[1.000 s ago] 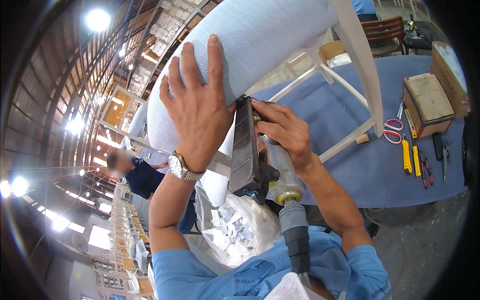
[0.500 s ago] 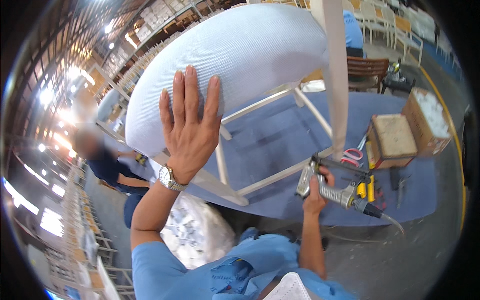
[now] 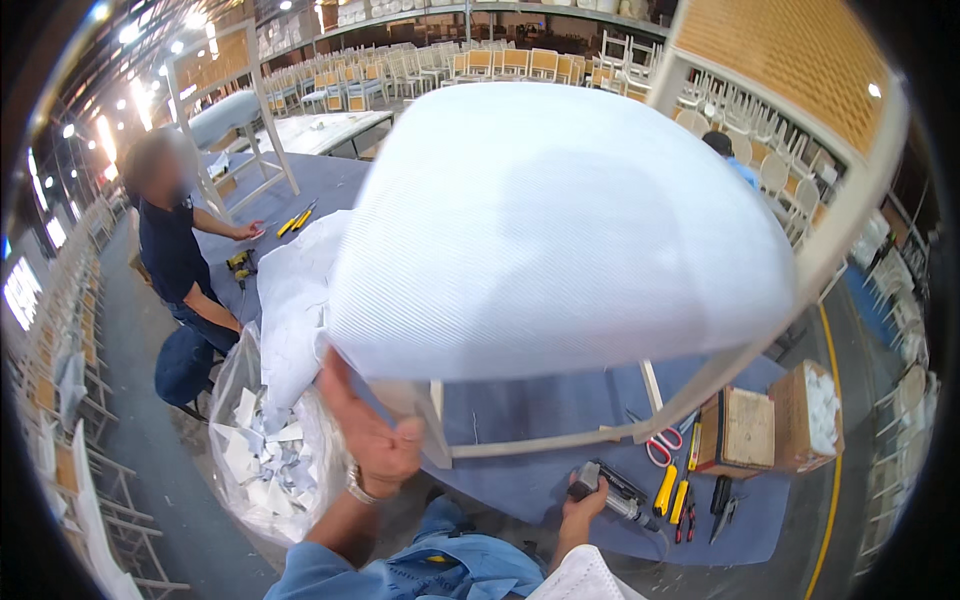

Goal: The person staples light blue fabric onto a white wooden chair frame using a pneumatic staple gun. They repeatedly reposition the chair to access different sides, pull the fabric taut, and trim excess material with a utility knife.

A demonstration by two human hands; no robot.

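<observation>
Chair [image 3: 560, 230]: one, lifted above the table [image 3: 520, 470], white seat cover already on, frame bare.
Left hand [image 3: 372, 432]: grasping chair leg, 7 o'clock of seat.
Right hand [image 3: 583, 497]: clenched on stapler [image 3: 612, 492] lying on table, 5 o'clock.
Progress: covering looks done; stapler being parked.
Beyond: two boxes [image 3: 740, 432], red scissors [image 3: 661, 446], scrap bag [image 3: 262, 450].

**Chair turned, staple gun lowered**

The left hand [image 3: 372, 440], earlier spread flat on the white cushioned seat [image 3: 560, 230], is now closed around the chair's pale wooden leg [image 3: 425, 420] below the seat. The pneumatic staple gun [image 3: 610, 492], pressed against the frame a second ago, has been brought down to the blue table [image 3: 520, 480] under the right hand [image 3: 583, 505].
</observation>
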